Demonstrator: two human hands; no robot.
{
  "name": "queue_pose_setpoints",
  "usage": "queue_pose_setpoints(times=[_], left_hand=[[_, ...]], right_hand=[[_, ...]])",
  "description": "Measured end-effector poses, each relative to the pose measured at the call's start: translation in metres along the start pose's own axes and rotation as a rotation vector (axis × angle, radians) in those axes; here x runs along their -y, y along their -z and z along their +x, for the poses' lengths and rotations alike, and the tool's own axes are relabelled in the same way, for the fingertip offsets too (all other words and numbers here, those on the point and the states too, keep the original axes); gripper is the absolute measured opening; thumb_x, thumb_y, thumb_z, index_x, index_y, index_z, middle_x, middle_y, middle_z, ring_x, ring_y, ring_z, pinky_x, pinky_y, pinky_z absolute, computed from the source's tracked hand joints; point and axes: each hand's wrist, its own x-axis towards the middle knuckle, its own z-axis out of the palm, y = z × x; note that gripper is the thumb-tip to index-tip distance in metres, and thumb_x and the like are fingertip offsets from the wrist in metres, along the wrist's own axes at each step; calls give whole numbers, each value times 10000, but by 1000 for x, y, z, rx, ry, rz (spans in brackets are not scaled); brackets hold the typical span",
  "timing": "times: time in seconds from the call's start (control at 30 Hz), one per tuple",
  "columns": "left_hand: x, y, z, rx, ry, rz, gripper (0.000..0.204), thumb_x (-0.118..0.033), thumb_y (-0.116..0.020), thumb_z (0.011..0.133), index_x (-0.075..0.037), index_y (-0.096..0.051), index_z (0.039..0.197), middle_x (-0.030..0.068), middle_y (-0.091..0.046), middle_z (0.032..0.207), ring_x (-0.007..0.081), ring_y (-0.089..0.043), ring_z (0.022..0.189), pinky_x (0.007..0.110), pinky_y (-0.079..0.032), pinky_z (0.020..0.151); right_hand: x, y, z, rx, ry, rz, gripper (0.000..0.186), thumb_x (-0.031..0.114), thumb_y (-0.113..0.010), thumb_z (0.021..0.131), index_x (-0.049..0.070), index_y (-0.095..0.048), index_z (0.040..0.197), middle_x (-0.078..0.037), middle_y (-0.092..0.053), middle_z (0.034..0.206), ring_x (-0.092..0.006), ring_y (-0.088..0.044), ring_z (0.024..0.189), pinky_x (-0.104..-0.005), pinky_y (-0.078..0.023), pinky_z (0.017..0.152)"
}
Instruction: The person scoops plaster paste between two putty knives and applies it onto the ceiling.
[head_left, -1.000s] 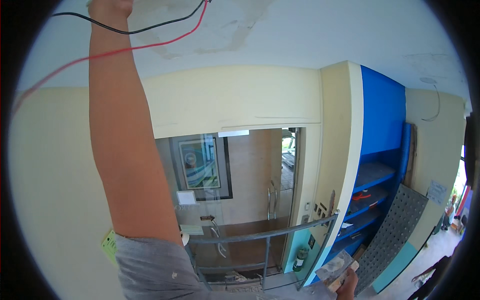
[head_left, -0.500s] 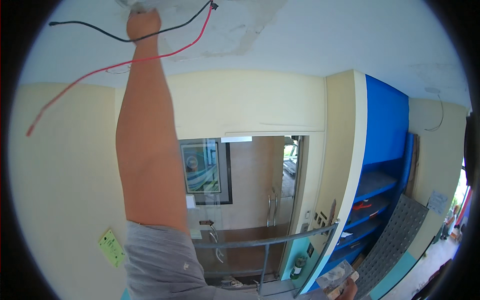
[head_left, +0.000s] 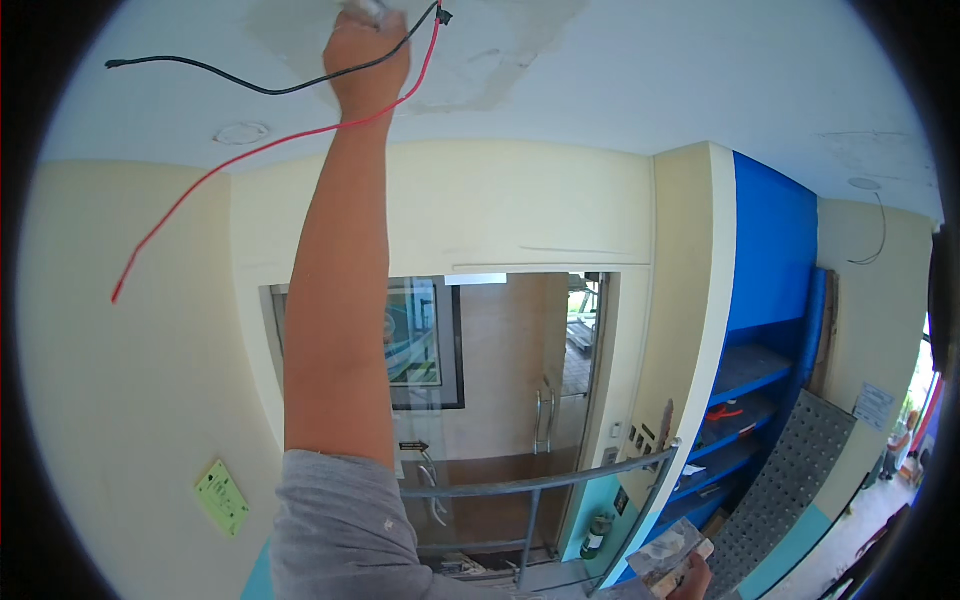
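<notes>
My left hand (head_left: 366, 52) is raised to the ceiling, its fist closed on a small grey tool (head_left: 365, 9) that presses against a rough grey plaster patch (head_left: 500, 40). A black wire (head_left: 250, 87) and a red wire (head_left: 230, 160) hang from a ceiling hole next to my fist and drape across it. At the lower edge only part of my right hand (head_left: 693, 580) shows, gripping a flat board (head_left: 668, 556) that carries grey plaster.
Below are a glass door (head_left: 545, 420) with metal handles, a grey metal railing (head_left: 540, 485), blue shelves (head_left: 750, 400) on the right, a leaning perforated metal panel (head_left: 790, 480), and a green sign (head_left: 222, 497) on the cream wall.
The view has tilted and shifted, so my raised arm now sits further right and my fist shows fully at the ceiling patch. My right hand stays low with the board.
</notes>
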Motion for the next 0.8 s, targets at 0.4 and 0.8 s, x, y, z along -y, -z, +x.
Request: queue_pose_setpoints(times=[0.4, 0.8], left_hand=[[57, 30, -58, -58, 330, -361, 350, -239, -605, 869, 41, -575, 1076, 179, -657, 959, 256, -633, 888, 346, -486, 785], [-136, 178, -505, 1249, 758, -978, 229, -104, -629, 866, -45, -639, 1087, 163, -637, 1092, 334, -621, 942, 427, -478, 839]], right_hand=[[-39, 16, 35, 278, -21, 204, 422, 200, -523, 900, -29, -470, 1250, -165, -588, 1124, -350, -596, 1016, -501, -479, 881], [-7, -119, -15, 303, -88, 327, 358, 193, -537, 933, -39, -502, 1203, -164, -605, 1083, -311, -626, 970, -484, -509, 868]])
